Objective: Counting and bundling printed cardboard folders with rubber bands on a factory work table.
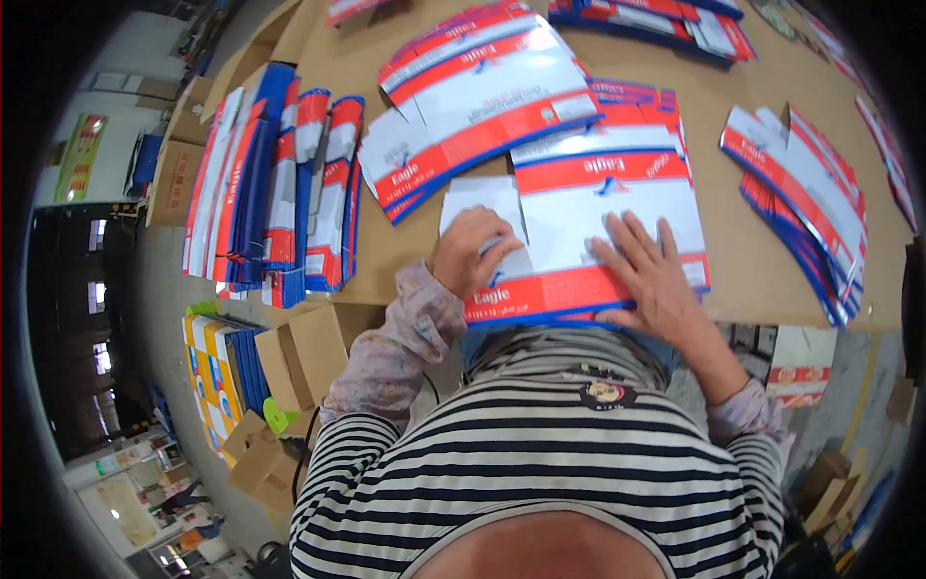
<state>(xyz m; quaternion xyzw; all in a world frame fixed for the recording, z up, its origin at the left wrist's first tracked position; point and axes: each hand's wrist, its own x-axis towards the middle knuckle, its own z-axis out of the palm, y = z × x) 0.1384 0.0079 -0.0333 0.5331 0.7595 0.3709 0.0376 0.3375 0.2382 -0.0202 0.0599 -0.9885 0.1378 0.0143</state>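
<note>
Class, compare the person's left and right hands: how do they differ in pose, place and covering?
Pose: the left hand is curled with bent fingers, while the right hand is spread out, fingers apart.
Place: the left hand is toward the left end of the printed carton sheet; the right hand is toward its right end.
Covering: the sleeve reaches the left wrist, but leaves part of the right forearm bare.
Shared: both are bare hands.
</note>
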